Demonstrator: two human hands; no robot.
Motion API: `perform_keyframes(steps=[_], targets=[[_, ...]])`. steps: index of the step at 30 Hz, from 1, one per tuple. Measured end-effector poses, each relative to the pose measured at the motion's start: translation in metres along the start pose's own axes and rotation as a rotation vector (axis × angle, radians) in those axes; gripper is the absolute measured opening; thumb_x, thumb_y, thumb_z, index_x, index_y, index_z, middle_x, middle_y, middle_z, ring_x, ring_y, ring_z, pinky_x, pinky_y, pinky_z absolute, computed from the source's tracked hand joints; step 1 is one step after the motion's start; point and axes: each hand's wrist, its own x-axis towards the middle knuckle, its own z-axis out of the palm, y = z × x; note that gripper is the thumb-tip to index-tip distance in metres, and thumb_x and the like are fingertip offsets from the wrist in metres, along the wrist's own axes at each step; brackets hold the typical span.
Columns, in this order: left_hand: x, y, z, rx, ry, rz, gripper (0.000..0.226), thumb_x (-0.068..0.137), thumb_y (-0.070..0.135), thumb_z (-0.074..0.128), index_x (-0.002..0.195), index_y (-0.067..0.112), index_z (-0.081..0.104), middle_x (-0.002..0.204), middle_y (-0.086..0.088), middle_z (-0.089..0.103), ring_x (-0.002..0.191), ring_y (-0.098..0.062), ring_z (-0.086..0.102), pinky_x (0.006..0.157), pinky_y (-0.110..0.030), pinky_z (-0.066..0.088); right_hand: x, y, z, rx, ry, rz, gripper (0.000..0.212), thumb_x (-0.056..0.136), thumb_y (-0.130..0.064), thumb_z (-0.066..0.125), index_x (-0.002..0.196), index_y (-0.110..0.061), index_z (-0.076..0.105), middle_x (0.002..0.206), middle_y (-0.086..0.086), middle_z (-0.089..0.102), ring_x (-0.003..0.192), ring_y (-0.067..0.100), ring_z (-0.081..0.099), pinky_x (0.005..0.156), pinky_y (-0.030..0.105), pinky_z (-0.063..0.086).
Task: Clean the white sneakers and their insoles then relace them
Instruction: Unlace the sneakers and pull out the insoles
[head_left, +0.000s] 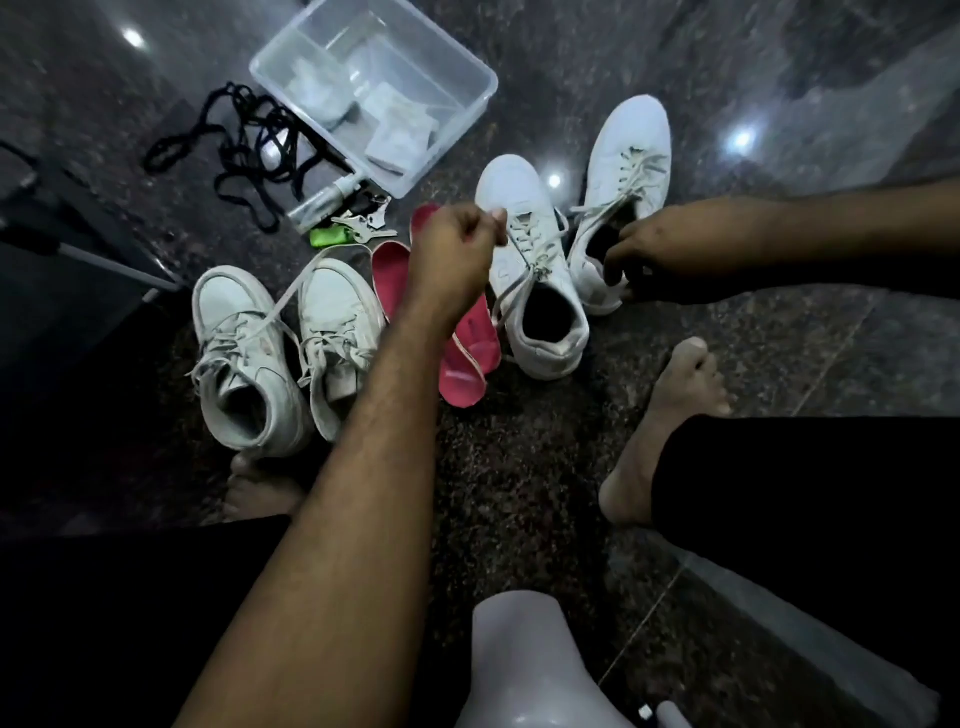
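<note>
Clear plastic tub (470, 111) at 12 o'clock; black cord (244, 150) at 11; keys with green tag (358, 228) beside it.

dark speckled polished stone floor (519, 493), glossy, with thin pale joint lines running diagonally at the right. small round ceiling-light reflections (555, 181) shine on it in several spots. a black furniture edge (62, 291) stands at the left, with a pale metal bar (119, 267) slanting across it. overall light is dim.
</note>
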Motion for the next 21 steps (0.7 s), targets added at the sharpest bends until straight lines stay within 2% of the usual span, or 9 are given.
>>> perform_keyframes(steps=[2,4,7,9,12,15,17,19,21], targets=[[-0.003,0.009,0.003,-0.360,-0.021,0.002,0.032,0.105,0.022,0.050,0.076,0.014,0.060,0.069,0.008,0.068,0.057,0.004,0.059,0.061,-0.020,0.046,-0.008,-0.008,0.007,-0.029,-0.018,-0.020,0.026,0.095,-0.034,0.061,0.116,-0.020,0.065,0.107,0.004,0.064,0.092,0.026,0.062,0.070,0.032,0.043],[-0.008,0.005,0.006,-0.641,-0.041,-0.061,0.031,0.107,0.020,0.044,0.079,0.011,0.054,0.074,-0.007,0.070,0.070,-0.015,0.070,0.068,-0.026,0.054,-0.007,-0.013,0.012,-0.018,-0.023,-0.033,0.027,0.095,-0.037,0.060,0.116,-0.021,0.065,0.105,0.004,0.064,0.090,0.025,0.062,0.070,0.033,0.045],[-0.018,-0.011,0.007,-0.822,-0.014,-0.212,0.030,0.107,0.025,0.044,0.080,0.014,0.050,0.057,0.002,0.055,0.050,-0.015,0.055,0.063,-0.036,0.055,0.007,-0.018,0.013,-0.027,-0.036,-0.057,0.027,0.094,-0.037,0.061,0.115,-0.021,0.064,0.106,0.003,0.063,0.093,0.024,0.061,0.071,0.030,0.042],[-0.022,-0.018,0.004,-0.819,0.077,-0.265,0.030,0.107,0.028,0.044,0.080,0.016,0.047,0.056,0.004,0.045,0.042,-0.008,0.039,0.046,-0.026,0.046,0.022,-0.020,0.009,-0.038,-0.026,-0.067,0.028,0.093,-0.037,0.061,0.116,-0.020,0.063,0.107,0.006,0.065,0.095,0.027,0.062,0.077,0.035,0.048],[-0.026,-0.024,-0.011,-0.569,0.186,-0.239,0.032,0.106,0.031,0.045,0.076,0.020,0.046,0.059,0.003,0.046,0.041,-0.007,0.032,0.040,-0.018,0.026,0.040,-0.021,0.002,-0.017,0.044,-0.062,0.036,0.092,-0.038,0.062,0.124,-0.019,0.061,0.108,0.008,0.067,0.099,0.031,0.062,0.084,0.043,0.052],[-0.030,-0.027,-0.025,-0.123,0.213,-0.153,0.032,0.097,0.041,0.051,0.073,0.020,0.052,0.064,0.000,0.058,0.050,-0.014,0.048,0.047,-0.029,0.040,0.052,-0.018,0.000,0.037,0.091,-0.028,0.040,0.094,-0.038,0.062,0.128,-0.017,0.058,0.110,0.007,0.070,0.102,0.032,0.063,0.085,0.040,0.051],[-0.036,-0.028,-0.031,0.232,0.238,-0.111,0.030,0.092,0.049,0.056,0.085,0.020,0.059,0.079,0.001,0.066,0.071,-0.019,0.060,0.066,-0.037,0.052,0.059,-0.011,0.003,0.065,0.100,-0.022,0.041,0.094,-0.035,0.063,0.129,-0.014,0.057,0.111,0.007,0.071,0.104,0.032,0.062,0.084,0.034,0.046],[-0.039,-0.026,-0.031,0.523,0.239,-0.089,0.031,0.090,0.055,0.058,0.099,0.026,0.061,0.094,0.004,0.067,0.087,-0.020,0.062,0.076,-0.039,0.052,0.065,-0.003,0.009,0.085,0.113,-0.023,0.041,0.093,-0.032,0.065,0.129,-0.014,0.058,0.110,0.006,0.071,0.102,0.031,0.063,0.079,0.031,0.041],[-0.035,-0.023,-0.026,0.563,0.156,-0.063,0.035,0.088,0.057,0.061,0.108,0.029,0.064,0.103,0.003,0.066,0.095,-0.020,0.063,0.084,-0.042,0.053,0.070,0.001,0.013,0.147,0.167,-0.049,0.038,0.093,-0.028,0.066,0.127,-0.014,0.060,0.109,0.005,0.071,0.097,0.029,0.064,0.078,0.029,0.041]])
